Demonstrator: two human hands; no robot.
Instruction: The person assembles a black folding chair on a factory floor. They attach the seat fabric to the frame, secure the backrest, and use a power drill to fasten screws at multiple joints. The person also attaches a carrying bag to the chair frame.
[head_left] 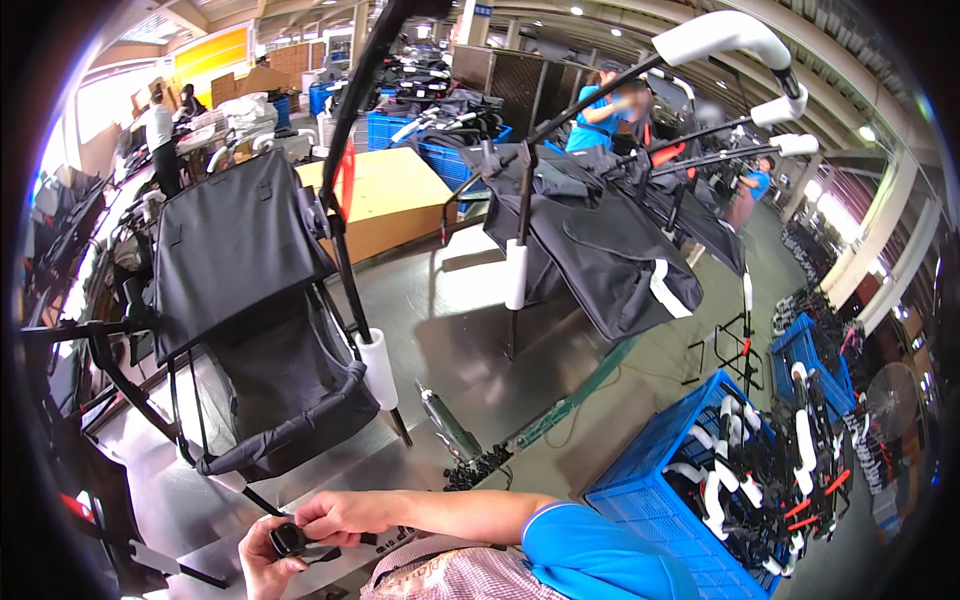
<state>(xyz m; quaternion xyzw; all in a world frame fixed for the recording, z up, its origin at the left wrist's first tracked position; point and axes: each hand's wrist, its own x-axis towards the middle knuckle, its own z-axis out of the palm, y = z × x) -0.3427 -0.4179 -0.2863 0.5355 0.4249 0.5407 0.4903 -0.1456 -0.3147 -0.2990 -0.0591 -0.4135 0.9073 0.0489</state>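
Note:
At the lower left, my left hand (262,562) is closed round a rounded black plastic fitting (288,541) by the lower end of a dark frame tube (262,500). My right hand (342,517) is closed too, with its fingers pressed against the same fitting from the other side. A dark strip shows below that hand; what it is I cannot make out. Just beyond my hands stands a black fabric stroller seat (285,385) on its frame, with a white foam sleeve (376,370) round one tube.
A silver power screwdriver (447,420) lies on the metal table (470,350) beside small black parts (478,470). Another black stroller (610,250) stands farther right. A blue crate (640,500) of white-gripped frames is at my right. Co-workers (598,112) stand in the background.

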